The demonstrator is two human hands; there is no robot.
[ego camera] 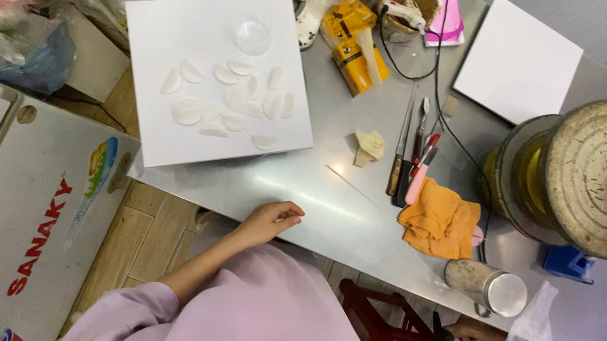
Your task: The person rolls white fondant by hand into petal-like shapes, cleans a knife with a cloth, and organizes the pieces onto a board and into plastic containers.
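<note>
So the left hand (271,219) is just resting on the near edge of the steel table (330,205), fingers curled in loosely, not gripping anything. The right hand isn't anywhere in the shot, so can't say what it's doing. Closest thing to the hand is the white square board (160,128) up and to its left, which has a bunch of white petal-shaped pieces (223,101) scattered over it, plus a clear round disc (253,35) near the far edge. Off to the right of the hand, a bit away, there's a crumpled orange cloth (441,224), and just beyond that a row of tools (410,161) lying side by side, one with a pink handle. A small beige lump (369,146) sits between the board and the tools. A thin needle-like stick (352,185) lies on the bare metal just past the fingers. Further right there's a worn round turntable (604,175) and a metal cup (488,285) lying on its side by the table's edge.
</note>
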